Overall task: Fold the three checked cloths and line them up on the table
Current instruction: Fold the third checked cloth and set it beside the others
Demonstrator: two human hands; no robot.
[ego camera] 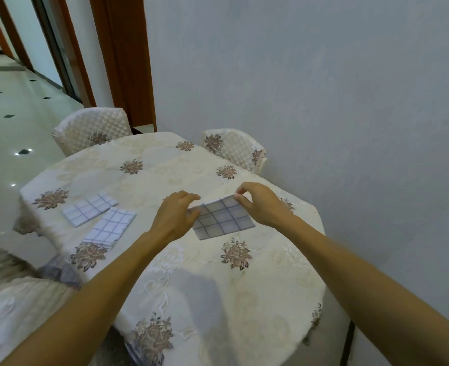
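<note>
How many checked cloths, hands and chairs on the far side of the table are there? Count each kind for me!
Checked cloths: 3 (one held, two lying folded)
Hands: 2 (left, right)
Far-side chairs: 2
Total: 7

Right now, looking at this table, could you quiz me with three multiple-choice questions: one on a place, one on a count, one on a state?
1. Where do the far folded cloth and the near folded cloth lie? A) on the table B) on a chair C) on the floor
2. How many checked cloths show? A) two B) three C) five
3. The third cloth is: A) lying untouched B) pinched by the left hand and right hand C) draped over a chair
Answers: 1 A, both rest flat on it; 2 B, two lying, one held; 3 B, fingers grip its edges.
</note>
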